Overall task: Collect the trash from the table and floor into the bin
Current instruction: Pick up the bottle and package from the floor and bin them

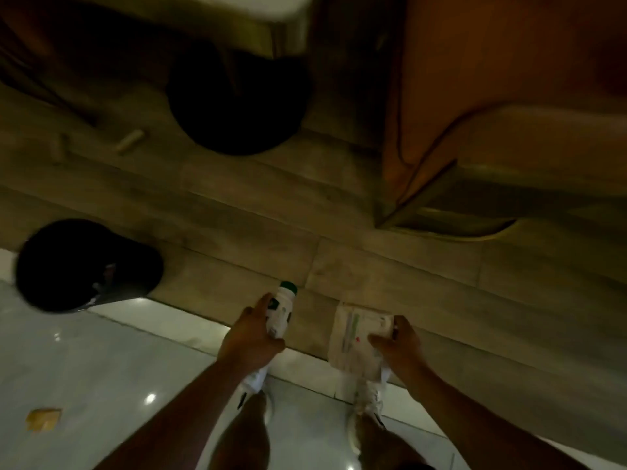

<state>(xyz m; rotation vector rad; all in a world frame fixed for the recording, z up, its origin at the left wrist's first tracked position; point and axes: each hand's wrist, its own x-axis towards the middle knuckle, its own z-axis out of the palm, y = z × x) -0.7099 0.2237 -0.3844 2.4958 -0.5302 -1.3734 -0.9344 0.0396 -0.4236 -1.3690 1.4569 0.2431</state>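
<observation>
At the lower centre of the frame, the left hand (249, 337) grips a white bottle (280, 312) with a green cap, and just right of it the right hand (397, 344) pinches a crumpled paper wrapper (356, 337). Both hands are full, so the sound move is to empty them first. The black bin (84, 266) sits at the left edge: carry both over its mouth, then release. A yellow scrap (44, 418) lies at lower left; a pale roll (129, 140), blurred, lies further off at upper left.

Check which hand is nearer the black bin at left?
Left. The left hand, holding a bottle, is right of the bin; the right hand, holding paper, is farther right.
</observation>
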